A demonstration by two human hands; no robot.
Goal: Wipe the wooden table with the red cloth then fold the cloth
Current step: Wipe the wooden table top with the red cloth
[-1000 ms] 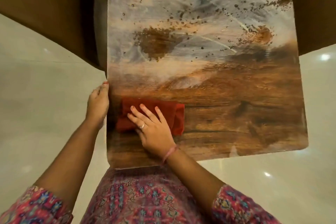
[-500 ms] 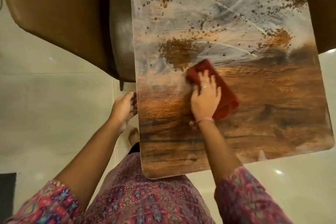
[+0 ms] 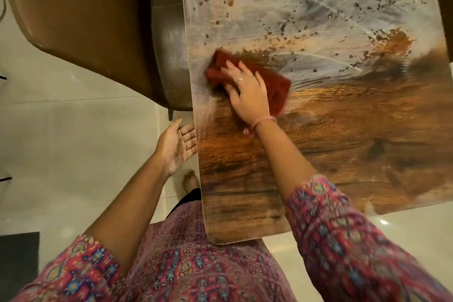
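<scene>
The wooden table (image 3: 343, 154) fills the right of the head view; its near half shows bare brown grain, its far half carries a whitish film with brown spots and smears. The red cloth (image 3: 277, 86) lies bunched near the table's left edge, at the border of the film. My right hand (image 3: 247, 93) presses flat on the cloth, fingers spread toward the left. My left hand (image 3: 177, 147) is held open, palm up, against the table's left edge, just below the cloth's level, holding nothing.
A brown chair (image 3: 85, 27) stands at the table's left side, its seat (image 3: 169, 39) tucked under the edge. A second brown chair back (image 3: 443, 7) shows at the far right. Pale tiled floor (image 3: 61, 154) surrounds the table; a dark mat (image 3: 17, 260) lies at lower left.
My right hand has swept the cloth from the near left up to the film's border, right, then back to the left edge. My left hand has turned palm up beside the edge.
</scene>
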